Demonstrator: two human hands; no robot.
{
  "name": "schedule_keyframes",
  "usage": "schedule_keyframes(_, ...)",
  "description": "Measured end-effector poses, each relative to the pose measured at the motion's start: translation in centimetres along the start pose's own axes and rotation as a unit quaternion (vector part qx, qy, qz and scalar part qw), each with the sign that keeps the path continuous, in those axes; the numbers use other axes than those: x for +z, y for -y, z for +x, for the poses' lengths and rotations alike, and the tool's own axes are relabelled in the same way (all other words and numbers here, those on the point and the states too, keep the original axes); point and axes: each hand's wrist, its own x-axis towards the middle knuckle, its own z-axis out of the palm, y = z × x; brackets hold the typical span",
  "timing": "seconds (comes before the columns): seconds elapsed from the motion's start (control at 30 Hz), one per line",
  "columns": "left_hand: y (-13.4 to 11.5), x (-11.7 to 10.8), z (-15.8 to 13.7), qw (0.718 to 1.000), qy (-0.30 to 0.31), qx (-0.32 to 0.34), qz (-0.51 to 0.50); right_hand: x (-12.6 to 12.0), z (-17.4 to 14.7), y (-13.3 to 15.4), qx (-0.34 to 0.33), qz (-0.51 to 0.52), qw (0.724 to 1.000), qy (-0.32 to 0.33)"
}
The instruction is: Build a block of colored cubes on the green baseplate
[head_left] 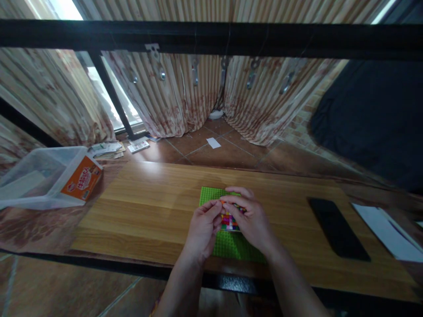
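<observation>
A green studded baseplate (pixel 228 246) lies on the wooden board in front of me. Over its middle is a block of small multicoloured building bricks (pixel 229 221), partly covered by my hands. My left hand (pixel 206 222) is closed at the left side of the bricks, thumb and fingertips pinched together. My right hand (pixel 249 215) curls over the top and right side of them, its thumb along their face. Between the fingertips of both hands a small orange brick (pixel 222 202) shows at the upper edge. Which hand bears it I cannot tell.
On the right of the wooden board (pixel 139 211) lies a black rectangular slab (pixel 339 229), with white paper (pixel 390 231) beyond it. A clear plastic bin (pixel 42 176) with an orange label stands at the left. A black metal bar (pixel 211 37) crosses the view above.
</observation>
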Motion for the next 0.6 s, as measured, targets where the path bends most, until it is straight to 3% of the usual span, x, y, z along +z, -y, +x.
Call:
schedule_keyframes(0.13,0.02,-0.07,0.06,1.000,-0.016,0.000,-0.001,0.08,-0.01,-0.60,0.001,-0.001,1.000,-0.022)
schedule_keyframes(0.33,-0.43,-0.59,0.47,0.988,-0.139,0.044,-0.055,0.07,-0.01,-1.05,0.005,-0.077,0.996,-0.033)
schedule_keyframes(0.6,-0.68,-0.72,0.56,0.990,-0.123,0.024,-0.070,0.90,0.07,-0.63,0.025,-0.104,0.993,-0.043)
